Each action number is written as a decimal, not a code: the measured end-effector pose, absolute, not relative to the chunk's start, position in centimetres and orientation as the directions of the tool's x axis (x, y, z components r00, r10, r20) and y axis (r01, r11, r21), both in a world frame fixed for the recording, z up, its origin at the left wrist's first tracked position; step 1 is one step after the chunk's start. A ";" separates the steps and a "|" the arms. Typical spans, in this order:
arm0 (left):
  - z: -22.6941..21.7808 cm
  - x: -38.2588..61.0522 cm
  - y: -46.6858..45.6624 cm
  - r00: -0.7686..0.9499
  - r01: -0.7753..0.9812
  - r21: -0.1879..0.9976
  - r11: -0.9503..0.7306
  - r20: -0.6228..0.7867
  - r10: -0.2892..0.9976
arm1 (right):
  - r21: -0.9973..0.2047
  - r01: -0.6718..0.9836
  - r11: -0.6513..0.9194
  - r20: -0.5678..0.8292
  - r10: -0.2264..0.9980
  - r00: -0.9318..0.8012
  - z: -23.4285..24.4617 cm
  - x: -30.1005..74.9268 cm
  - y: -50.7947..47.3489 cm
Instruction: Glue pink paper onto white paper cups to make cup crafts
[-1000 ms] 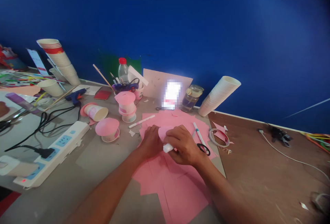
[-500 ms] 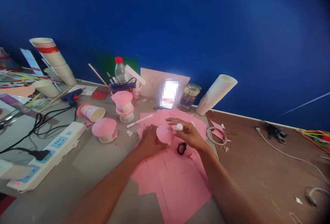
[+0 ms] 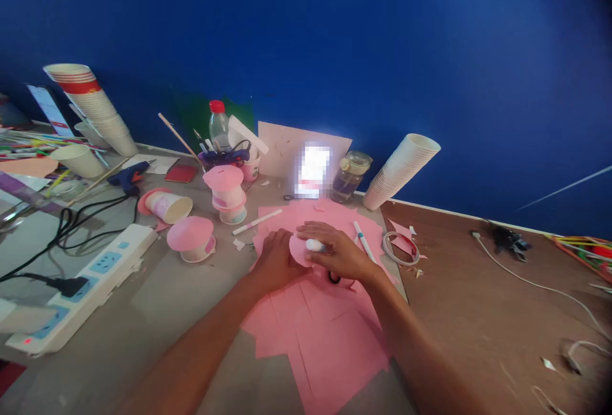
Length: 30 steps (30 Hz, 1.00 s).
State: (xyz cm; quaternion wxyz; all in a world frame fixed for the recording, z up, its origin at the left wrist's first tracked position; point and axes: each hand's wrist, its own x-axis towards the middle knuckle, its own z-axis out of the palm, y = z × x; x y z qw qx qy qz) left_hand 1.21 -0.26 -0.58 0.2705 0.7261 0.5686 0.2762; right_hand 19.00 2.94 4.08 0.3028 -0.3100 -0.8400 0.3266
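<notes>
My left hand (image 3: 278,261) is closed around the side of a small piece topped by a pink paper disc (image 3: 298,250). What lies under the disc is mostly hidden by the fingers. A short white tube with a rounded end (image 3: 314,245) is in my right hand (image 3: 342,250), its fingers bent around it over the disc; whether it is glue or a pen I cannot tell. Below that hand, black scissor handles (image 3: 334,278) show in part. Layered pink paper sheets (image 3: 335,351) spread beneath both hands. A white marker with a teal band (image 3: 364,242) lies to the right.
Pink-topped paper cups (image 3: 191,240) stand on the left, near a power strip (image 3: 88,294) with black cables and a blue glue gun (image 3: 128,176). Behind are a lit phone (image 3: 314,169), a glass jar (image 3: 351,176) and leaning cup stacks (image 3: 401,169). A tape ring (image 3: 400,248) is at right.
My right hand has moved left with the white tube, bringing it over the pink disc. The marker on the right now shows more fully. My left hand stays about the same.
</notes>
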 end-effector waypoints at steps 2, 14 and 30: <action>-0.8 1.2 -0.2 0.204 0.683 0.698 -0.215 0.100 0.974 | -0.698 0.350 0.624 0.314 0.707 -0.633 4.1 18.9 2.8; -0.5 1.5 -0.3 0.200 0.715 0.660 -0.230 0.122 0.972 | -0.613 0.445 0.652 0.292 0.711 -0.640 4.0 18.5 2.3; -0.2 2.0 -0.5 0.194 0.760 0.607 -0.233 0.130 0.972 | -0.591 0.514 0.622 0.237 0.742 -0.627 4.4 17.9 1.6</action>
